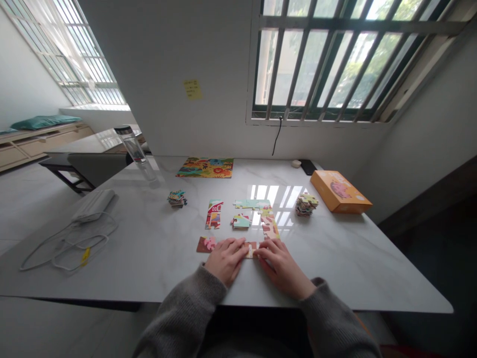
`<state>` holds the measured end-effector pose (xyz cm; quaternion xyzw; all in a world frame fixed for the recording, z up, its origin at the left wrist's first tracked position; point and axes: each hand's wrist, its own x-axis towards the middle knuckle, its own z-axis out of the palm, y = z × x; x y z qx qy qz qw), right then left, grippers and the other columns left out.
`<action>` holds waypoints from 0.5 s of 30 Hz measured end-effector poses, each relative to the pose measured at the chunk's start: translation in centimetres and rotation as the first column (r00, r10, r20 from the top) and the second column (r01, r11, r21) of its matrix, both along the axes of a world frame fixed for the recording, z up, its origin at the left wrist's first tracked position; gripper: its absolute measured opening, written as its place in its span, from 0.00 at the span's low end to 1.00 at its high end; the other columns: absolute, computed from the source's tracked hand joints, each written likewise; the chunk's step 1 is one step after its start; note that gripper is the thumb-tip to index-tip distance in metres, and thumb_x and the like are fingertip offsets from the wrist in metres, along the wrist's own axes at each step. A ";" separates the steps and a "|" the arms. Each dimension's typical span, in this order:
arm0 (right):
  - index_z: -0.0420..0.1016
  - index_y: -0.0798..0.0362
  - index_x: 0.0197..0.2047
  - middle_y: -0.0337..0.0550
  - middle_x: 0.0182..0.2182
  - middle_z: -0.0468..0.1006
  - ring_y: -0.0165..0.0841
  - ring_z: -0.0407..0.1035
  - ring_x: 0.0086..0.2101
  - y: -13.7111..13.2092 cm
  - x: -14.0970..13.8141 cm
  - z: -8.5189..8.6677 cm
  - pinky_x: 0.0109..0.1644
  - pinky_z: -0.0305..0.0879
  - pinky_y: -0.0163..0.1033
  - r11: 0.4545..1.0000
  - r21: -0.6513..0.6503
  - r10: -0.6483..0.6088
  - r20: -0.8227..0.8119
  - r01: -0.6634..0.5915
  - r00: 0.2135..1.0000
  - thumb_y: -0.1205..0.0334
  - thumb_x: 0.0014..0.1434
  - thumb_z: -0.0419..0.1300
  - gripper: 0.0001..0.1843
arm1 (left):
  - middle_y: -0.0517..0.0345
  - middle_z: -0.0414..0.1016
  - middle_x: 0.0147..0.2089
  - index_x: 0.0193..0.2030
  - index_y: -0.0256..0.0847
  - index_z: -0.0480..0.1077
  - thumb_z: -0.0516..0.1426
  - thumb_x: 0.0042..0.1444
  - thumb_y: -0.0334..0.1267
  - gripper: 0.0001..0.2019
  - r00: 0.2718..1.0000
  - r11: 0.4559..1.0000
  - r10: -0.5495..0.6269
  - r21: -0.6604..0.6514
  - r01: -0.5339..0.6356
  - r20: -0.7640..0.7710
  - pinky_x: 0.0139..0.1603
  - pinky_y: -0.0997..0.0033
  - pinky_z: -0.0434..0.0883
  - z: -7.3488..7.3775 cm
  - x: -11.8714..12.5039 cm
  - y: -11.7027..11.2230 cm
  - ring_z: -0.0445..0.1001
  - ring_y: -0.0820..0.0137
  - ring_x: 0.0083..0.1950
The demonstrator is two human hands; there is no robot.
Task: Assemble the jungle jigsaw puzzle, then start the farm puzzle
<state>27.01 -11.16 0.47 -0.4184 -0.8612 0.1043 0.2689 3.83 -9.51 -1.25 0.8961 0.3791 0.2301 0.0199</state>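
As both lie flat and unclenched, left hand point(225, 258) and right hand point(281, 266) press puzzle pieces point(250, 249). The sticky note point(193, 89) bears illegible writing.

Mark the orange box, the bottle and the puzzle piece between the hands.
Orange box point(341, 191): head view, on its lid.
Bottle point(136, 149): head view, on its clear body.
Puzzle piece point(250, 250): head view, on its visible middle.

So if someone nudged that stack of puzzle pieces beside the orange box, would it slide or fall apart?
Probably it would fan out: the stack of puzzle pieces is loose, its edges uneven. The pieces look thin and flat, so likely light. The white table is glossy, mirroring the window, so they may skid easily.
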 end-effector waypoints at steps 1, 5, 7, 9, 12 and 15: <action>0.74 0.46 0.48 0.47 0.44 0.75 0.42 0.66 0.48 0.0 0.0 0.1 0.53 0.67 0.52 1.000 0.001 -0.004 0.003 0.004 1.000 0.68 0.67 0.53 0.11 | 0.49 0.73 0.61 0.59 0.41 0.69 0.54 0.61 0.29 0.19 1.000 1.000 -0.020 -0.001 0.020 0.011 0.57 0.50 0.69 0.0 0.1 -0.1 0.69 0.56 0.59; 0.74 0.46 0.47 0.46 0.43 0.75 0.41 0.66 0.47 -0.1 -0.1 0.4 0.53 0.67 0.51 1.000 0.002 -0.004 0.006 0.004 1.000 0.69 0.67 0.54 0.11 | 0.51 0.74 0.60 0.59 0.41 0.68 0.54 0.62 0.30 0.19 0.997 0.998 -0.061 -0.017 0.062 0.045 0.60 0.53 0.68 0.0 0.4 -0.4 0.68 0.57 0.61; 0.74 0.46 0.47 0.46 0.43 0.75 0.41 0.66 0.47 -0.2 -0.1 0.5 0.53 0.66 0.50 1.000 -0.002 -0.002 0.005 0.002 1.000 0.69 0.67 0.54 0.11 | 0.51 0.74 0.60 0.59 0.42 0.69 0.54 0.61 0.31 0.19 0.997 0.998 -0.060 -0.022 0.061 0.042 0.59 0.52 0.68 0.3 0.3 -0.4 0.69 0.57 0.61; 0.74 0.47 0.47 0.47 0.44 0.75 0.41 0.66 0.47 -0.2 -0.1 0.6 0.53 0.66 0.50 1.000 -0.005 -0.004 -0.001 0.004 1.000 0.69 0.67 0.54 0.10 | 0.51 0.75 0.59 0.57 0.43 0.69 0.55 0.61 0.32 0.18 0.998 0.999 -0.039 -0.020 0.040 0.042 0.58 0.52 0.68 1.0 0.0 0.1 0.70 0.57 0.59; 0.74 0.48 0.47 0.47 0.44 0.75 0.41 0.66 0.48 -0.2 -0.1 0.6 0.54 0.65 0.49 1.000 -0.007 -0.008 -0.007 0.008 1.000 0.69 0.67 0.55 0.10 | 0.51 0.76 0.54 0.53 0.43 0.71 0.55 0.61 0.33 0.14 0.999 1.000 0.021 0.004 -0.021 0.048 0.57 0.53 0.68 2.3 -0.9 2.2 0.72 0.58 0.55; 0.74 0.47 0.46 0.46 0.44 0.75 0.41 0.66 0.48 -0.1 -0.1 0.7 0.53 0.66 0.49 1.000 -0.010 -0.009 -0.007 0.009 1.000 0.70 0.66 0.55 0.10 | 0.51 0.76 0.52 0.52 0.43 0.71 0.55 0.61 0.34 0.13 0.997 0.999 0.047 0.011 -0.048 0.059 0.57 0.53 0.69 3.2 -1.9 5.4 0.72 0.58 0.55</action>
